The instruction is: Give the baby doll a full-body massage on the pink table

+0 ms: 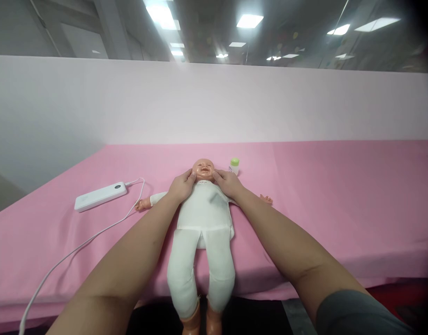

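A baby doll (204,204) with a white cloth body lies on its back on the pink-covered table, face up, its legs hanging over the near edge. My left hand (182,185) is at one side of its head, thumb against the cheek. On the other side my right hand (229,183) cups the jaw in the same way, thumb on the cheek. The fingers of both hands curl behind the head and neck, where they are partly hidden. The doll's arms stretch out sideways beneath my forearms.
A small jar with a green lid (234,166) stands just beyond my right hand. To the left lies a white power bank (100,196), its white cable (84,243) running toward the near left edge. A white partition (235,102) with glass above rises behind the pink cloth (325,195).
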`<state>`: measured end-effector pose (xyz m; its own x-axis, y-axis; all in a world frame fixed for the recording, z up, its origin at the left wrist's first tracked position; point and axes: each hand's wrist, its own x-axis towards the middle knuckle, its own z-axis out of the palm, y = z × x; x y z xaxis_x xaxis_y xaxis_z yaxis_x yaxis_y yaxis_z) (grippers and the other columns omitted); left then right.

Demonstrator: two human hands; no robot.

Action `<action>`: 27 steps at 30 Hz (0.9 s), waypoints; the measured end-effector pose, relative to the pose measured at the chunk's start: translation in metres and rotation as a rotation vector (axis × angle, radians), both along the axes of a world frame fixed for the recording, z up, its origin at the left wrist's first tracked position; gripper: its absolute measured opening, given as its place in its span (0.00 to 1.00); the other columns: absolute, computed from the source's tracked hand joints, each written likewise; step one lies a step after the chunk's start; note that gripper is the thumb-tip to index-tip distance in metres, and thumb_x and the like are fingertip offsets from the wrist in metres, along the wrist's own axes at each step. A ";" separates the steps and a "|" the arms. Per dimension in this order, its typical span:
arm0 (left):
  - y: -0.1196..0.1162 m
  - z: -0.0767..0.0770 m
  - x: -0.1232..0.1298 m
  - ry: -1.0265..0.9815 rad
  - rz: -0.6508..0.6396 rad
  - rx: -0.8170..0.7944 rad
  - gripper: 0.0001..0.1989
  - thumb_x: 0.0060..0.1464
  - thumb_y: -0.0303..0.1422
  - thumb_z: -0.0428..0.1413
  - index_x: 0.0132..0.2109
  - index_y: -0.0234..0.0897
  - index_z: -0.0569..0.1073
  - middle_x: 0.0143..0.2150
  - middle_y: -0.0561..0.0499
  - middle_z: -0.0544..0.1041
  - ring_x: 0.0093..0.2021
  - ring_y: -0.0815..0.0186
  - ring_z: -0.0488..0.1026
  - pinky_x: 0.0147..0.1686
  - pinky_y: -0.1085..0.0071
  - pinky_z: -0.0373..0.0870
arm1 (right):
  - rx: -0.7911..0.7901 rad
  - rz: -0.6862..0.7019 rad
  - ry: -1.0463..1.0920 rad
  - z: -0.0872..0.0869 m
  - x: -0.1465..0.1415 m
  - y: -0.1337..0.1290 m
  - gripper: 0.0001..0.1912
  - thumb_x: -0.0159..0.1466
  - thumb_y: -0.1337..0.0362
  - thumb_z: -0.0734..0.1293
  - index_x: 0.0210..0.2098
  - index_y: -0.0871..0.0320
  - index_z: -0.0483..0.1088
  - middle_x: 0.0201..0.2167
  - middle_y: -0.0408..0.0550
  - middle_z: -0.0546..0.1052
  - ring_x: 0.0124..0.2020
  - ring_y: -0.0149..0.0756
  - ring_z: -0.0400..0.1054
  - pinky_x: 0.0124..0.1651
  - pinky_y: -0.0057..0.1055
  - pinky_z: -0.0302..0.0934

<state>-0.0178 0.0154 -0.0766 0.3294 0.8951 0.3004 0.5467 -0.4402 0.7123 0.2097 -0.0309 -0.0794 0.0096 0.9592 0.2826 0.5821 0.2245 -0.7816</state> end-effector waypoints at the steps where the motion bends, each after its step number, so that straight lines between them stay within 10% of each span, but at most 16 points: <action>1: -0.001 0.001 0.000 0.005 0.005 0.001 0.31 0.69 0.55 0.41 0.62 0.45 0.75 0.59 0.47 0.80 0.59 0.51 0.75 0.62 0.56 0.67 | 0.000 -0.005 0.000 -0.001 0.000 0.001 0.28 0.74 0.40 0.57 0.53 0.51 0.79 0.50 0.48 0.82 0.53 0.44 0.75 0.56 0.38 0.66; 10: -0.006 0.008 0.001 0.071 0.043 -0.048 0.36 0.57 0.63 0.54 0.63 0.47 0.75 0.52 0.49 0.83 0.49 0.53 0.78 0.53 0.60 0.71 | -0.052 -0.041 -0.045 0.000 -0.001 0.001 0.29 0.63 0.40 0.73 0.54 0.53 0.76 0.47 0.49 0.82 0.46 0.42 0.75 0.45 0.33 0.67; 27: 0.002 0.001 0.001 0.061 0.031 0.059 0.29 0.71 0.49 0.40 0.64 0.39 0.73 0.62 0.43 0.78 0.62 0.52 0.74 0.65 0.55 0.66 | -0.011 -0.087 -0.177 -0.002 -0.001 0.005 0.32 0.75 0.39 0.55 0.49 0.57 0.78 0.47 0.54 0.82 0.47 0.42 0.75 0.45 0.32 0.61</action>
